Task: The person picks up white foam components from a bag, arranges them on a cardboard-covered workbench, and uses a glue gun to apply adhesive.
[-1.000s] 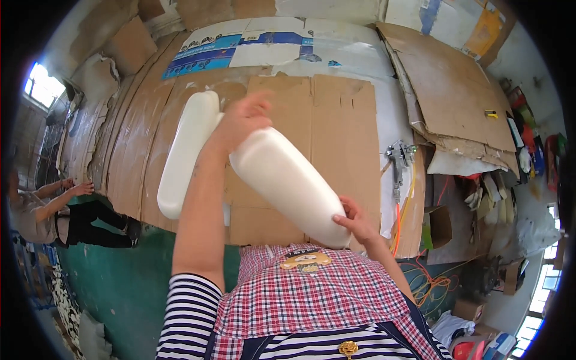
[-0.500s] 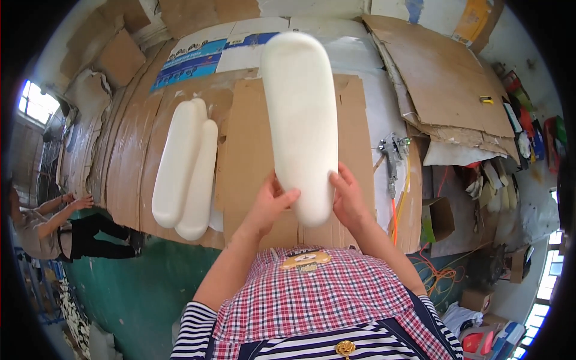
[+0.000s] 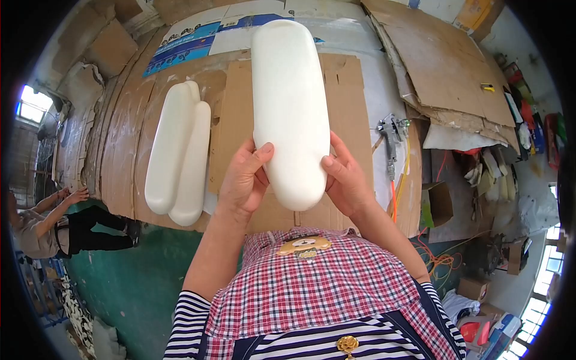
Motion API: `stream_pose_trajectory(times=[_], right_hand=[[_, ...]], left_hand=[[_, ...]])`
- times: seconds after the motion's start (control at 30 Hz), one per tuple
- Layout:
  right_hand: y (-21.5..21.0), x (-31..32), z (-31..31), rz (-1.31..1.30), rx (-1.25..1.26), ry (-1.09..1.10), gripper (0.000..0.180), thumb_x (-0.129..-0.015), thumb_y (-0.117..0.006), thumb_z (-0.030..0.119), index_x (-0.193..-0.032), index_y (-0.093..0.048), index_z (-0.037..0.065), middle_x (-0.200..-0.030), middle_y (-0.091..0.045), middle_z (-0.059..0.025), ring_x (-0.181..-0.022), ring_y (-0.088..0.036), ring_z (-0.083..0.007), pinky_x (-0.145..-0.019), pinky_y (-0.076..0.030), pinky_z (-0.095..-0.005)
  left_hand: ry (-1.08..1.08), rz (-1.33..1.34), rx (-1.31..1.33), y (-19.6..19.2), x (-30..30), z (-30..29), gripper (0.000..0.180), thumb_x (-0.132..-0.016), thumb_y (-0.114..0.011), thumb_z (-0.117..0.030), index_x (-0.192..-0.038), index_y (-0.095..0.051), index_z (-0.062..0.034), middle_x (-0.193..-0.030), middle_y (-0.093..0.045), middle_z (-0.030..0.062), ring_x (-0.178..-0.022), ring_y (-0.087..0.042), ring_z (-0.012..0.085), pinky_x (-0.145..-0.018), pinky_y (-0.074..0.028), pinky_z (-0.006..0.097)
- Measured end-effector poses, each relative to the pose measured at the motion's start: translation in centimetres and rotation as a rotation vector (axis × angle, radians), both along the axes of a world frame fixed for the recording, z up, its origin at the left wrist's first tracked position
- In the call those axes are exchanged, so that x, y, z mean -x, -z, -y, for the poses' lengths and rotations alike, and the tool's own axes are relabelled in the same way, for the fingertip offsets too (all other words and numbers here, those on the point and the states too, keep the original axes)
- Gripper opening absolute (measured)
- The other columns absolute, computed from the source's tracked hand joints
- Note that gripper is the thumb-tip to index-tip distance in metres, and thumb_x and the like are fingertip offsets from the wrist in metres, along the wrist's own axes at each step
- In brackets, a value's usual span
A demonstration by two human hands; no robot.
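Observation:
Between my two hands I hold a long white foam-like pad (image 3: 290, 102) with rounded ends, its far end pointing away from me over the table. My left hand (image 3: 245, 177) grips its left edge near the close end, thumb lying on top. On the opposite edge, my right hand (image 3: 347, 179) grips it the same way, fingers tucked behind. Several similar white pads (image 3: 170, 150) lie side by side to the left, partly overlapping. Under the held pad is a flat cardboard sheet (image 3: 351, 102).
A spray gun (image 3: 390, 141) with an orange hose stands at the table's right. Stacked cardboard sheets (image 3: 441, 66) rise beyond it. An open carton (image 3: 438, 203) sits lower right. At far left another person (image 3: 45, 225) works by the table; green floor (image 3: 138, 282) lies between.
The held pad has shifted slightly left in view and its near end sits higher. Both hands have moved up with it, the left one also leftward.

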State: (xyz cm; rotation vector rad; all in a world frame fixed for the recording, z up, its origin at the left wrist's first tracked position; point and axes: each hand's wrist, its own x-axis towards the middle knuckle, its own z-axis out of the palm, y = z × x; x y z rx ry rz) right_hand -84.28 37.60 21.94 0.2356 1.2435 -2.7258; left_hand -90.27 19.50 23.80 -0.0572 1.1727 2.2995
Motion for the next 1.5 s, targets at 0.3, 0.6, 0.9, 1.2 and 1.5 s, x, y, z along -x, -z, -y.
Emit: stream_pose_trajectory(times=[0.3, 0.6, 0.9, 1.2, 1.5], right_hand=[[-0.1, -0.4, 0.5, -0.024, 0.008, -0.052, 0.078, -0.086, -0.061, 0.015, -0.145, -0.012, 0.008, -0.122, -0.053, -0.0162, -0.11, -0.054, -0.0231, -0.087, -0.049, -0.0368], [-0.9, -0.8, 0.5, -0.105, -0.069, -0.118, 0.086, -0.081, -0.066, 0.01, -0.147, -0.009, 0.011, -0.125, -0.05, -0.0183, -0.114, -0.05, -0.0249, -0.095, -0.042, -0.0394], [-0.7, -0.7, 0.6, -0.19, -0.101, -0.117, 0.088, -0.081, -0.065, 0.005, -0.147, -0.007, 0.01, -0.13, -0.047, -0.0193, -0.117, -0.048, -0.0262, -0.1, -0.037, -0.0422], [-0.5, -1.1, 0.6, -0.187, -0.113, -0.112, 0.086, -0.081, -0.064, 0.005, -0.147, -0.008, 0.011, -0.129, -0.048, -0.0196, -0.117, -0.048, -0.026, -0.099, -0.038, -0.0424], [-0.4, -1.0, 0.7, -0.106, -0.071, -0.1, 0.084, -0.082, -0.065, 0.011, -0.146, -0.012, 0.008, -0.121, -0.054, -0.0173, -0.11, -0.054, -0.0236, -0.093, -0.044, -0.0375]], left_hand=[[-0.047, -0.013, -0.02, -0.3, -0.9, 0.5, 0.055, -0.087, -0.062, -0.017, -0.132, -0.036, -0.0043, -0.119, -0.053, 0.0072, -0.109, -0.053, 0.0165, -0.089, -0.047, 0.031], [-0.019, -0.183, -0.034, 0.1, -1.5, 2.0, 0.057, -0.085, -0.062, -0.01, -0.135, -0.035, -0.0104, -0.122, -0.051, 0.0045, -0.11, -0.05, 0.0165, -0.087, -0.046, 0.031], [0.045, -0.219, -0.063, 0.4, -1.4, 2.7, 0.062, -0.083, -0.063, -0.008, -0.137, -0.034, -0.0135, -0.124, -0.051, 0.0024, -0.112, -0.049, 0.015, -0.092, -0.041, 0.03], [0.058, -0.199, -0.087, 0.5, -1.8, 2.7, 0.061, -0.083, -0.063, -0.007, -0.137, -0.034, -0.0115, -0.124, -0.05, 0.003, -0.112, -0.048, 0.0151, -0.093, -0.041, 0.03], [-0.004, -0.195, -0.04, 0.6, -2.1, 2.4, 0.054, -0.086, -0.059, -0.017, -0.134, -0.036, -0.0082, -0.126, -0.05, 0.0061, -0.117, -0.048, 0.0198, -0.096, -0.041, 0.036]])
